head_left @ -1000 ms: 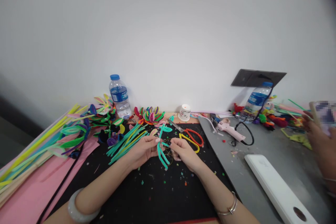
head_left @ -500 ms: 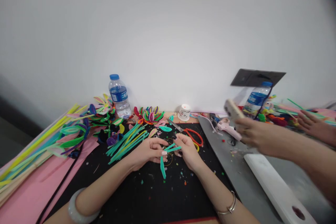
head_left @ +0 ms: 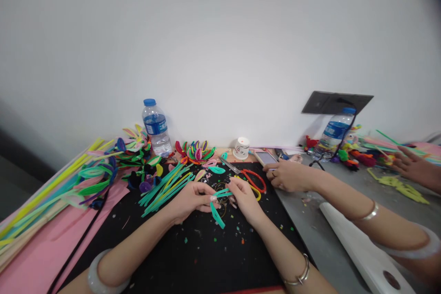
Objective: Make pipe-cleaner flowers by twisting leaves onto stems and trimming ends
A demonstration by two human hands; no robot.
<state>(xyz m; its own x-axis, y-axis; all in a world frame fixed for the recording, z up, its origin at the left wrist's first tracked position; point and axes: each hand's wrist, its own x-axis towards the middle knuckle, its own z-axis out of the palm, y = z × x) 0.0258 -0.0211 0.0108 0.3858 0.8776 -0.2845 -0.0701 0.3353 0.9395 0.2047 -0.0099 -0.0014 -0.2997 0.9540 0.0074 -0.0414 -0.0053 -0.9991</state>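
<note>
Over the black mat, my left hand pinches a teal pipe cleaner, whose folded loop hangs below the fingers. My right hand is closed on the other ends of the same pipe cleaner, to the right of my left hand. Just behind my right hand lie red-handled scissors; a yellow handle shows partly beside it. Teal and yellow pipe cleaners lie in a bundle left of my left hand. A finished teal loop rests behind the hands.
A water bottle, a colourful pipe-cleaner flower and a paper cup stand along the wall. At right, a co-worker's hand touches a phone; another person's hand is farther right. A white bar lies on the grey surface.
The co-worker's hand has moved left and lowered the phone to the table edge. In my hands, the pipe cleaner's hanging loop has swung to the right, and my right hand has shifted slightly left.
</note>
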